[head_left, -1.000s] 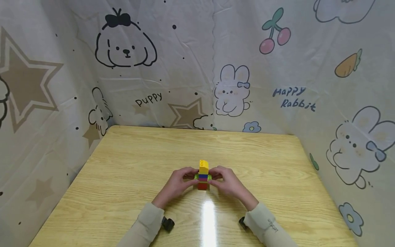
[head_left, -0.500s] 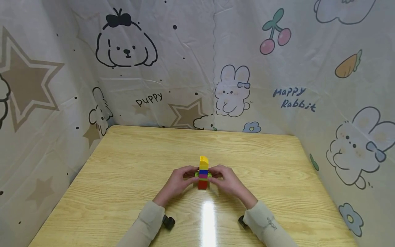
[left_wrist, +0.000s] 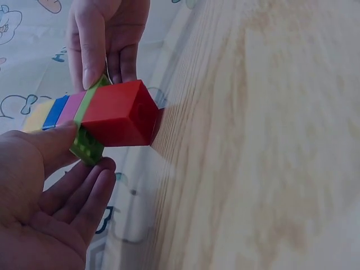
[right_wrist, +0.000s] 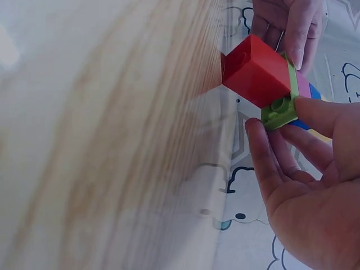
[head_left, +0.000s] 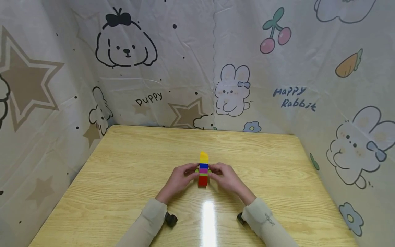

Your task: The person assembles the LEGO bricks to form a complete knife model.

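Note:
A tower of building bricks (head_left: 203, 171) stands between both hands in the head view. Its red brick (left_wrist: 121, 112) is lowest, then a wider light green plate (right_wrist: 279, 112), a pink, a blue and a yellow brick (head_left: 204, 157). My left hand (head_left: 179, 178) pinches the green plate's left end between thumb and fingers. Opposite it, my right hand (head_left: 227, 176) pinches the right end. In both wrist views the red brick's underside shows, close to the wooden surface; whether an edge touches it I cannot tell. The yellow brick is mostly hidden in the wrist views.
The wooden table (head_left: 148, 147) surrounds the tower. Behind and at both sides hangs a pale curtain (head_left: 185, 41) printed with cartoon animals. Black wrist-worn devices (head_left: 171, 219) show by the sleeves, low over the table.
The tower has moved up in the head view, its top more than its base, with both hands still holding it. Both hands have shifted slightly away from the person.

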Tool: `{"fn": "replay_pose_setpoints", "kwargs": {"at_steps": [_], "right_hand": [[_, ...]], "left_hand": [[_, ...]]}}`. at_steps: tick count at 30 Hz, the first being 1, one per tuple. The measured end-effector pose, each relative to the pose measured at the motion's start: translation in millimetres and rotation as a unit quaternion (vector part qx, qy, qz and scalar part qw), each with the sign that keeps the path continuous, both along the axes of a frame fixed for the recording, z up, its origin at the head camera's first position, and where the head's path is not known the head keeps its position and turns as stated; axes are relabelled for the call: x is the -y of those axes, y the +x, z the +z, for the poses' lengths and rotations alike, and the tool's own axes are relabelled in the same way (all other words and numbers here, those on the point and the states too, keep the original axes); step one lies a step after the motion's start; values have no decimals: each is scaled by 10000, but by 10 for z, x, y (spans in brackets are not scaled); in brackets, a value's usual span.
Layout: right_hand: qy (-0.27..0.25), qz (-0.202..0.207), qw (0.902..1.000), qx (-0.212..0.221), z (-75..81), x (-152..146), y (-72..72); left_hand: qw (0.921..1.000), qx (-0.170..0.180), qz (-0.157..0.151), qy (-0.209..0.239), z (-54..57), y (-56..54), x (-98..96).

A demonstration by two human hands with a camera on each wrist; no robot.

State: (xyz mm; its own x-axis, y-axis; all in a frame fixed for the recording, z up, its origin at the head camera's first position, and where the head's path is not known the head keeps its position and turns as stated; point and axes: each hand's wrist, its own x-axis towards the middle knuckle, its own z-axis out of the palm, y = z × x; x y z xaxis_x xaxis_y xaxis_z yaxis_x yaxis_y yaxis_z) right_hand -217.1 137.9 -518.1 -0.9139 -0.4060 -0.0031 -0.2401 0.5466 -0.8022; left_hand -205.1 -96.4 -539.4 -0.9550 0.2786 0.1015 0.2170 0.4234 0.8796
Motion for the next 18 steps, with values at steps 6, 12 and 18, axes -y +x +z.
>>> {"fn": "replay_pose_setpoints", "kwargs": {"at_steps": [6, 12, 18], "right_hand": [[69, -236, 9996, 107, -4, 36, -46], [84, -363, 9989, 275, -22, 62, -92], [71, -339, 9991, 262, -53, 81, -119]], "left_hand": [[9997, 132, 222, 29, -16, -32, -25], [9993, 181, 324, -87, -31, -73, -43], [9988, 228, 384, -186, -78, -132, -54]]}}
